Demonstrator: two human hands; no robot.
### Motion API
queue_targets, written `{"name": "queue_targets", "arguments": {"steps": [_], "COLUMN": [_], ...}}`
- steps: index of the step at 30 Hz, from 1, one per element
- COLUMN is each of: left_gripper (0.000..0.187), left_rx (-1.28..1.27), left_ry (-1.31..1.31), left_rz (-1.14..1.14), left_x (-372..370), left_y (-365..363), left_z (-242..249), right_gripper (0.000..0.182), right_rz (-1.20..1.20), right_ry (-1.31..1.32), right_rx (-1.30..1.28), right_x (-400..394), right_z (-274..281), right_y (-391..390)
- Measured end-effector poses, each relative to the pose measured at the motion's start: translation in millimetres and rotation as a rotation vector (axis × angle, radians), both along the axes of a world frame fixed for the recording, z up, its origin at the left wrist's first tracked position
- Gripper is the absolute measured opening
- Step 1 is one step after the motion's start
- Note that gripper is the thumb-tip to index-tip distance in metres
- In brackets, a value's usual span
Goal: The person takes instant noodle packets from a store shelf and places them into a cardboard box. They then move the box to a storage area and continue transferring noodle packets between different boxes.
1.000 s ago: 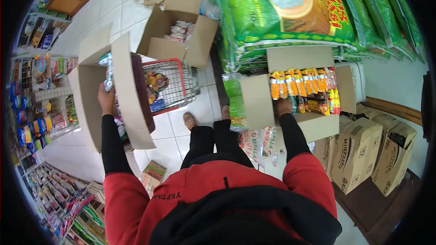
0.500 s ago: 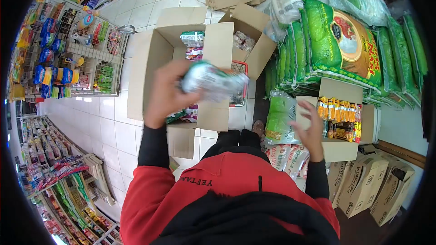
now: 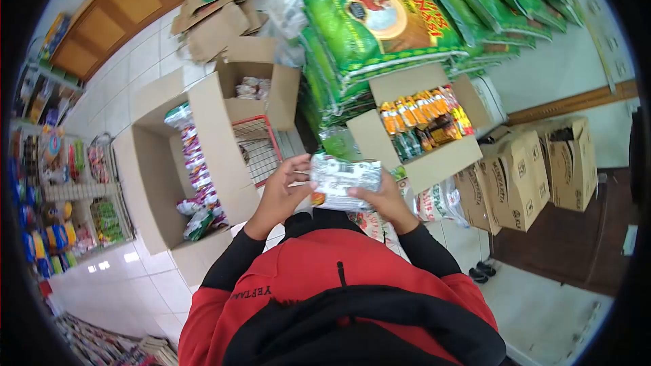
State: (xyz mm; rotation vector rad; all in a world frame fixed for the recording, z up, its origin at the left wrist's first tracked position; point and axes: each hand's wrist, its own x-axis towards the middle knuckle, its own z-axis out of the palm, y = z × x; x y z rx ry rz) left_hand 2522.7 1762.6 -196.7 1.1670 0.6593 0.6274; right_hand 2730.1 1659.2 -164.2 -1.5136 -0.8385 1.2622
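Both the left hand (image 3: 281, 193) and right hand (image 3: 383, 198) now grasp the silver printed plastic packet (image 3: 344, 179), newly lifted from the large open cardboard box (image 3: 203, 129).

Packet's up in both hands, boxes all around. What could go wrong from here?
The packet is pinched only at its edges by the left hand and right hand, so it might slip. The open cardboard box and red wire basket crowd the floor close by, a likely trip risk. The stacked green sacks could slide.
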Motion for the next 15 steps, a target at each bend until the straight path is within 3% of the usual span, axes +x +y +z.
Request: {"name": "queue_targets", "arguments": {"steps": [4,5,6,8,10,12,14,15], "left_gripper": [0.051,0.048,0.045,0.044,0.05,0.059,0.064,0.064], "left_rx": [0.322,0.364,0.388,0.627,0.87,0.882,0.492,0.483], "left_ry": [0.254,0.233,0.369,0.639,1.108,1.56,1.787,1.801], "left_rz": [0.144,0.274,0.369,0.553,0.456,0.229,0.066,0.071], "left_x": [-12.4,-23.2,-36.2,-73.9,-128.2,-192.3,-213.6,-228.7], "left_y": [24.4,34.6,44.9,59.0,66.2,54.0,41.9,35.7], "left_z": [-15.0,-26.3,-18.6,-23.9,-27.8,-54.5,-55.2,-59.8], "right_gripper": [0.059,0.058,0.058,0.062,0.063,0.064,0.064,0.064], "right_rz": [-0.287,-0.4,-0.396,-0.362,-0.262,-0.157,-0.003,0.01], "right_ry": [-0.646,-1.003,-0.94,-1.196,-1.241,-1.285,-1.166,-1.16], "right_rx": [-0.082,-0.096,-0.096,-0.362,-0.424,-0.474,-0.749,-0.741], "right_x": [134.0,159.4,201.9,260.1,307.6,345.3,369.0,375.5], "right_z": [-36.9,-31.3,-40.2,-49.4,-79.5,-106.3,-124.6,-135.4], "right_y": [-40.4,-44.4,-46.5,-37.7,-26.5,-4.4,20.3,23.8]}}
